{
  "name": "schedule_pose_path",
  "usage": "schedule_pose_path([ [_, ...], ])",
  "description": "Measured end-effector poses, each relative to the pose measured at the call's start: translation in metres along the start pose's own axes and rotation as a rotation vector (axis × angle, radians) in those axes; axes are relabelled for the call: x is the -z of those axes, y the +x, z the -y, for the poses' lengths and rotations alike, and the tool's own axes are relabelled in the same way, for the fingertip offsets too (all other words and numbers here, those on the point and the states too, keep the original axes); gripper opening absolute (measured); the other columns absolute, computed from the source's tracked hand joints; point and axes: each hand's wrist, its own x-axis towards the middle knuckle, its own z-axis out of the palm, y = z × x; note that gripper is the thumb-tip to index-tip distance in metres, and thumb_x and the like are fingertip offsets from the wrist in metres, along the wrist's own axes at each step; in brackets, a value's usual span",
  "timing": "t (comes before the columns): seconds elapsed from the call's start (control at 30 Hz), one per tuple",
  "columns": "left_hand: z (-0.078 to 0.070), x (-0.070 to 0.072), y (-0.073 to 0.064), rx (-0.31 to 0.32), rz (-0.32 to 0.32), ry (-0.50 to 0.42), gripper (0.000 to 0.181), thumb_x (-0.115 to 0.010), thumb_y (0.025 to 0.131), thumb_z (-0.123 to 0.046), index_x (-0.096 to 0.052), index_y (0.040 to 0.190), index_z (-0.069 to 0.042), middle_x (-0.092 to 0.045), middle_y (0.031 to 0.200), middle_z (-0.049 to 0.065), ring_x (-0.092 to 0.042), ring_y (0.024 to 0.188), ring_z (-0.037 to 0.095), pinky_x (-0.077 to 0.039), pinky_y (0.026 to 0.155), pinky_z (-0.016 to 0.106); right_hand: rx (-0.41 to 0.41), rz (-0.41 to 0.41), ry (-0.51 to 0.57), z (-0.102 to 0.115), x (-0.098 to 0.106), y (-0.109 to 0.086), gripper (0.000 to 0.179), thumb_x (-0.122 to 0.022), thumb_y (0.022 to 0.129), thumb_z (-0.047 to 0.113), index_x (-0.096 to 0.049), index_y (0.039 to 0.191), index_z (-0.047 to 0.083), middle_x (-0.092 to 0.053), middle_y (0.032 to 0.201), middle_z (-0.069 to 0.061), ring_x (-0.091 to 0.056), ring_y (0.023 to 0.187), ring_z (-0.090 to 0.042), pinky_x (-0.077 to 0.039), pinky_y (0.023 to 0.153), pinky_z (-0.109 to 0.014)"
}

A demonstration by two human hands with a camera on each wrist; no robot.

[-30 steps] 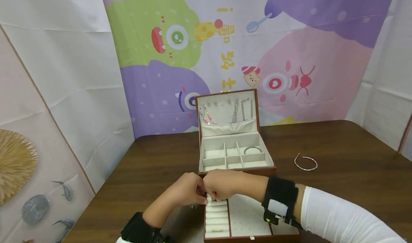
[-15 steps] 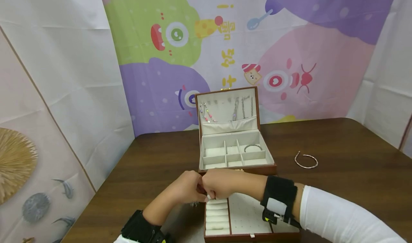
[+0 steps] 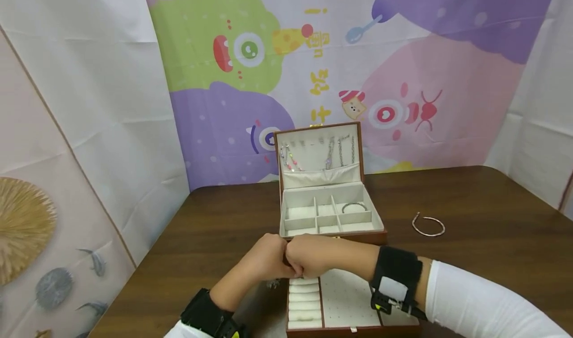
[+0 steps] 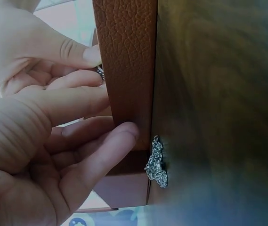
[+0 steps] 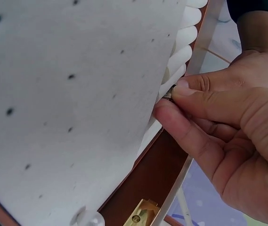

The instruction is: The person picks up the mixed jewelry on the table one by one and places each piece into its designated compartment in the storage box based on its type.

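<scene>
My right hand (image 3: 311, 253) pinches a small silver ring (image 5: 168, 95) between thumb and index finger. The ring is at the end of the white padded ring rolls (image 3: 305, 296), mostly hidden by the fingertips. My left hand (image 4: 35, 136) holds the side wall (image 4: 126, 61) of the brown jewelry tray, thumb (image 4: 124, 134) along the outer leather and index finger behind the edge near the ring. In the head view both hands meet above the tray's far left corner. Beside the rolls lies the tray's white panel with small holes (image 3: 349, 298).
An open jewelry box (image 3: 378, 236) stands behind the tray, its lid hung with necklaces (image 3: 330, 154). A bracelet (image 3: 354, 207) lies in its back right compartment. Another silver bangle (image 3: 428, 234) rests on the table (image 3: 483, 199) at right. A bunched silver chain (image 4: 157, 162) lies beside the tray.
The left thumb has shifted slightly in toward the right fingertips. Otherwise both hands stay at the same corner of the tray, and the head view shifts a little.
</scene>
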Motion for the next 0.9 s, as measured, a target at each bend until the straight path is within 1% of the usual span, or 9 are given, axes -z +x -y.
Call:
schedule_pose_path([
  [0.13,-0.0004,-0.0008,0.0034,0.007,-0.017,0.037,0.033,-0.084,0.071,-0.017,-0.054,0.057,-0.015,-0.042,0.050,-0.009,-0.040,0.049,0.004,-0.037,0.047,0.022,0.024,-0.004,0.005,-0.0008,0.0018,-0.0017,0.051,-0.062,0.077,-0.015,-0.034,0.048,0.016,-0.018,0.047,0.011,-0.014,0.051,-0.004,-0.017,0.049,-0.016],
  [0.3,-0.0012,-0.0019,0.0049,0.019,-0.033,0.077,0.042,-0.083,0.070,-0.017,-0.045,0.053,-0.017,-0.035,0.050,-0.011,-0.035,0.050,0.005,-0.035,0.047,0.022,0.070,0.000,-0.019,-0.0009,0.0033,-0.0013,0.051,-0.058,0.074,-0.018,-0.030,0.049,0.016,-0.013,0.052,0.009,-0.009,0.055,-0.006,-0.014,0.052,-0.018],
  [0.4,-0.0018,-0.0028,0.0045,0.029,-0.032,0.074,0.043,-0.083,0.070,-0.017,-0.043,0.053,-0.018,-0.033,0.051,-0.011,-0.033,0.051,0.006,-0.034,0.048,0.022,0.081,0.002,-0.028,0.0000,0.0030,-0.0012,0.050,-0.057,0.071,-0.020,-0.028,0.050,0.016,-0.011,0.055,0.008,-0.008,0.056,-0.006,-0.013,0.052,-0.018],
  [0.47,-0.0018,-0.0037,0.0041,0.027,-0.035,0.070,0.041,-0.084,0.070,-0.017,-0.046,0.054,-0.017,-0.036,0.050,-0.011,-0.036,0.050,0.005,-0.036,0.049,0.022,0.082,-0.001,-0.026,0.0008,0.0028,-0.0015,0.049,-0.057,0.071,-0.019,-0.029,0.050,0.015,-0.012,0.055,0.008,-0.009,0.056,-0.006,-0.013,0.052,-0.018],
  [0.53,-0.0017,-0.0042,0.0036,0.024,-0.041,0.060,0.038,-0.084,0.071,-0.017,-0.050,0.054,-0.016,-0.039,0.050,-0.010,-0.037,0.050,0.005,-0.037,0.048,0.022,0.064,-0.004,-0.006,0.0017,0.0031,-0.0022,0.048,-0.057,0.073,-0.019,-0.031,0.049,0.014,-0.014,0.054,0.009,-0.010,0.055,-0.005,-0.015,0.052,-0.017],
  [0.63,-0.0019,-0.0046,0.0023,0.017,-0.047,0.042,0.033,-0.084,0.072,-0.016,-0.055,0.055,-0.015,-0.044,0.050,-0.009,-0.041,0.048,0.004,-0.039,0.048,0.022,0.031,-0.017,0.011,0.0023,0.0039,-0.0033,0.045,-0.060,0.075,-0.017,-0.040,0.048,0.013,-0.021,0.051,0.010,-0.016,0.053,-0.004,-0.019,0.051,-0.015],
  [0.73,-0.0025,-0.0038,0.0011,0.016,-0.054,0.031,0.032,-0.085,0.072,-0.016,-0.057,0.055,-0.014,-0.045,0.049,-0.009,-0.041,0.047,0.004,-0.039,0.047,0.022,0.012,-0.034,0.024,0.0014,0.0026,-0.0029,0.043,-0.062,0.074,-0.016,-0.046,0.048,0.013,-0.027,0.049,0.012,-0.020,0.052,-0.003,-0.023,0.051,-0.013],
  [0.83,-0.0027,-0.0030,0.0012,0.009,-0.066,0.060,0.034,-0.085,0.070,-0.017,-0.055,0.055,-0.015,-0.042,0.049,-0.010,-0.040,0.048,0.004,-0.039,0.047,0.023,0.046,-0.060,-0.002,-0.0006,-0.0011,0.0001,0.040,-0.063,0.073,-0.015,-0.048,0.048,0.012,-0.029,0.048,0.011,-0.022,0.050,-0.003,-0.024,0.050,-0.013],
  [0.9,-0.0030,-0.0019,0.0017,0.008,-0.072,0.082,0.036,-0.085,0.069,-0.018,-0.053,0.054,-0.014,-0.040,0.050,-0.010,-0.039,0.050,0.005,-0.040,0.049,0.024,0.062,-0.081,-0.036,-0.0010,-0.0034,0.0022,0.038,-0.065,0.073,-0.014,-0.052,0.049,0.013,-0.034,0.048,0.013,-0.028,0.048,0.000,-0.027,0.049,-0.011],
])
